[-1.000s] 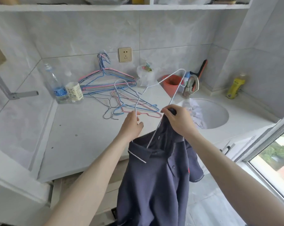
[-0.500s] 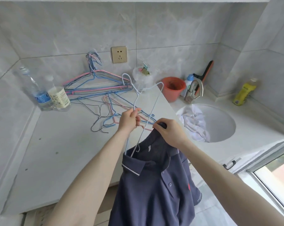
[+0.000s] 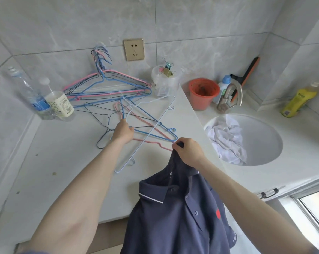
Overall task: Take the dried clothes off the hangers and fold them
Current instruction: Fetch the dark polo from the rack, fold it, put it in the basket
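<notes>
Colored hangers [image 3: 107, 87] lie heaped on the tabletop [image 3: 63, 162]. The left hand [image 3: 123, 133] grips a white hanger [image 3: 129, 156] over it. The right hand [image 3: 189, 153] pinches the navy shirt [image 3: 177, 213], which hangs past the tabletop's front edge. A white cloth [image 3: 226, 140] sits in the sink [image 3: 261, 140].

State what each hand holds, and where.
Left hand grips the white hanger by its upper wire; right hand pinches the navy polo shirt at the back of its collar.

Orange bucket [image 3: 203, 92] beside steel faucet [image 3: 231, 97]
</notes>
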